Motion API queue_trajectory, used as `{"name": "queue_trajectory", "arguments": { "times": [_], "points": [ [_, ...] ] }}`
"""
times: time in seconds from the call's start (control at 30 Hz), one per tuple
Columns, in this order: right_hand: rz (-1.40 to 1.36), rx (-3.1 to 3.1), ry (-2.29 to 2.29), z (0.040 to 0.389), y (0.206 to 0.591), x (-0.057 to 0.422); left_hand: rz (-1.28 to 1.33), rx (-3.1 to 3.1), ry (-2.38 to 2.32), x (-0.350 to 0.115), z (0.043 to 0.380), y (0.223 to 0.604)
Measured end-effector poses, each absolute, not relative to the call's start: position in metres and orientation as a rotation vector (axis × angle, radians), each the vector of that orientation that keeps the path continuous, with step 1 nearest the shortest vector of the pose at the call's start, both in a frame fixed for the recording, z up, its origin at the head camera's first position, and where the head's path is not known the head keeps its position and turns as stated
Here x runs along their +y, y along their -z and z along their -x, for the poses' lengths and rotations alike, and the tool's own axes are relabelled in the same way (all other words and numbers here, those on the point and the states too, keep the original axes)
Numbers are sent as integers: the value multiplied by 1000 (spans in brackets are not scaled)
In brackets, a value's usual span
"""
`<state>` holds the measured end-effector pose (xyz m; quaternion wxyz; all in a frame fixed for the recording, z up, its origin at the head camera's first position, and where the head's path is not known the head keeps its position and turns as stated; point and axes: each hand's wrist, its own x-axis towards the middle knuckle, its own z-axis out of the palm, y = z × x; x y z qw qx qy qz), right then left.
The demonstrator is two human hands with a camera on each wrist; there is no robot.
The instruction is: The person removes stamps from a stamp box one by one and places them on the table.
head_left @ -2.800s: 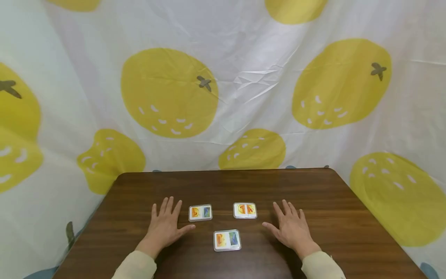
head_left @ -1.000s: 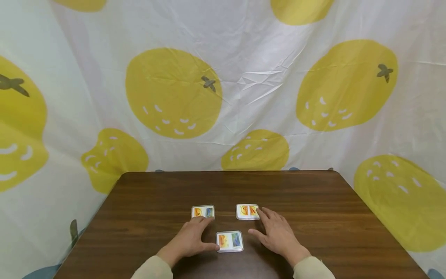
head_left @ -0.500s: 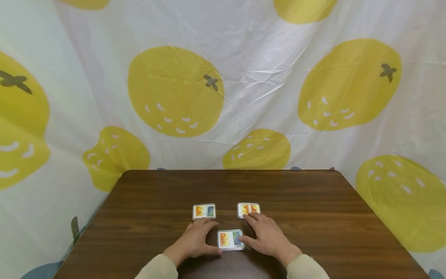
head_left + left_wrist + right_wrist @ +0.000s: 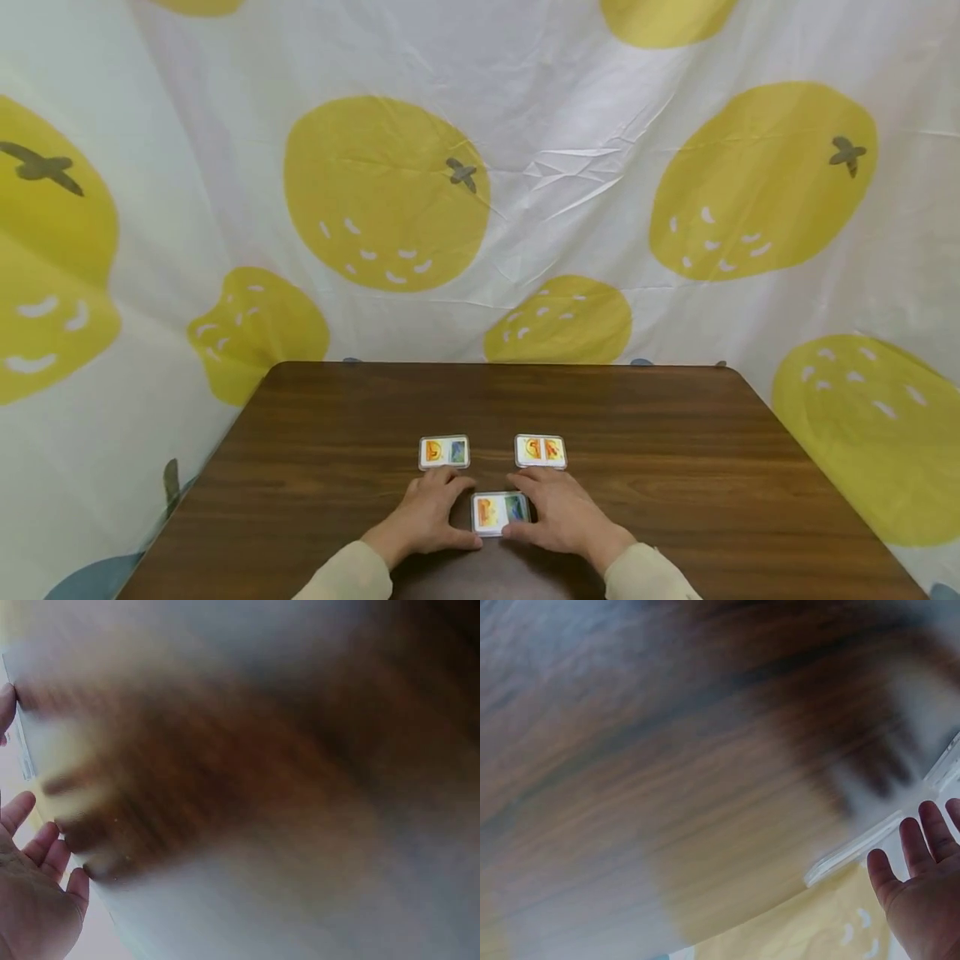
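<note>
Three flat clear plastic cases with small printed pictures lie on the table. The nearest case, orange on its left and blue-green on its right, sits between the two hands. My left hand is at its left side, fingers relaxed and thumb by its lower left corner. From the right, my right hand overlaps the case's edge with its thumb, fingers loosely bent. Fingertips of both hands are close below the back left case and the back right case. The right wrist view shows a clear case edge by the fingers.
The brown wood-grain table has rounded back corners. Behind it hangs a white curtain printed with yellow fruit. Both wrist views are mostly filled by the blurred, glossy tabletop.
From lying wide apart and flat, both hands have moved inward to either side of the nearest case. The right hand has drawn back from the back right case. The cases keep their arrangement.
</note>
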<state>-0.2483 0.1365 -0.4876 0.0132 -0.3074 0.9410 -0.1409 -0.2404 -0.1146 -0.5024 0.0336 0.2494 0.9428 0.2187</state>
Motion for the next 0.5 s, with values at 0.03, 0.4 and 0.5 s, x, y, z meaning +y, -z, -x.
{"name": "queue_trajectory", "arguments": {
  "times": [0.03, 0.4, 0.5],
  "points": [
    [961, 2929, 433, 248, 487, 135, -768, 2898, -675, -114, 240, 502],
    [982, 2930, 299, 246, 490, 125, -773, 2877, -645, -112, 239, 500],
    [999, 2923, 254, 246, 491, 122, -774, 2885, -637, -113, 239, 499]
  ]
}}
